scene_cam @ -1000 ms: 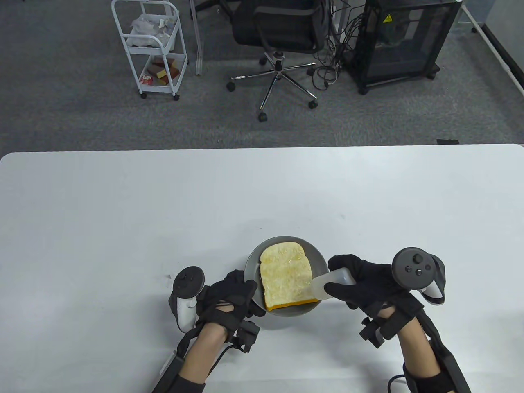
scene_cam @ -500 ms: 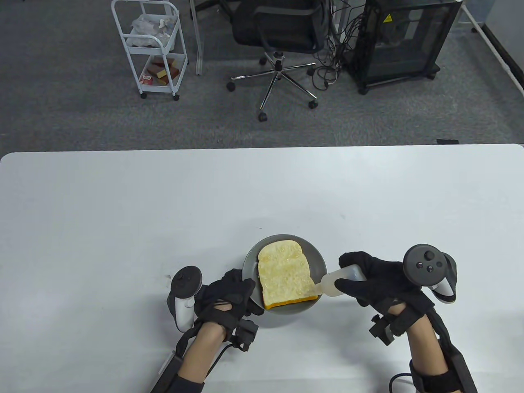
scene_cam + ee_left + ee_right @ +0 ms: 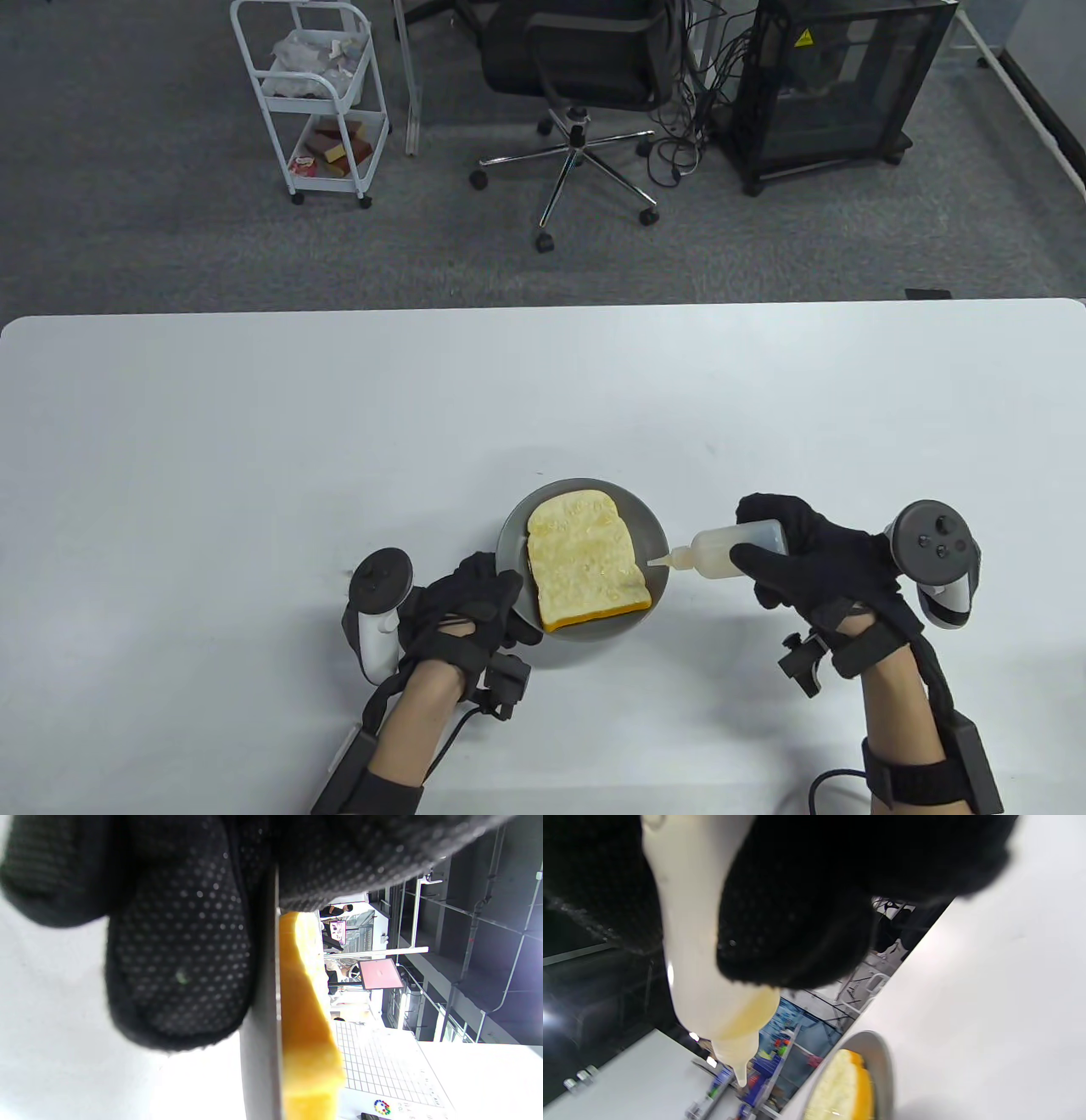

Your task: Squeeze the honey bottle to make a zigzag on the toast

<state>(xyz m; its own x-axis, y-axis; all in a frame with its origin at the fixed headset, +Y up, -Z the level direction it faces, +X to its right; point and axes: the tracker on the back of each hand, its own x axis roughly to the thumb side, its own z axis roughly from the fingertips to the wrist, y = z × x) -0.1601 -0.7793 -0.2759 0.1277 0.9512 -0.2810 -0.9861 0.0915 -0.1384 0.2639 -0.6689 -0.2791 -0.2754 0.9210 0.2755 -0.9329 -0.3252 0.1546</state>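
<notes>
Two gloved hands work at the near edge of a white table [image 3: 254, 424], seen from above. At the left, the left hand [image 3: 462, 607] rests on the table against the near-left rim of a round grey plate [image 3: 512, 526]; its fingers [image 3: 178, 963] curl around that rim, gripping it, and the left wrist view shows a dotted glove fingertip pressed to the outside of the plate's edge. A white and grey tracker [image 3: 377, 607] sits on the back of this hand.

On the plate lies one slice of toast [image 3: 584, 560], pale yellow on top with an orange crust along its near edge, and its surface looks glossy.

Just right of the plate, the right hand [image 3: 819, 560] holds a soft translucent honey bottle [image 3: 730, 550] on its side, fingers and thumb wrapped around the body. The bottle's nozzle points left, its tip over the plate's right rim, just beside the toast's right edge. In the right wrist view, yellow honey has pooled toward the nozzle end. A second tracker [image 3: 933, 548] rides on the back of this hand.

Beyond the table's far edge, on grey carpet, stand a white trolley [image 3: 310, 93], a black office chair [image 3: 585, 76] and a black cabinet [image 3: 840, 85].
</notes>
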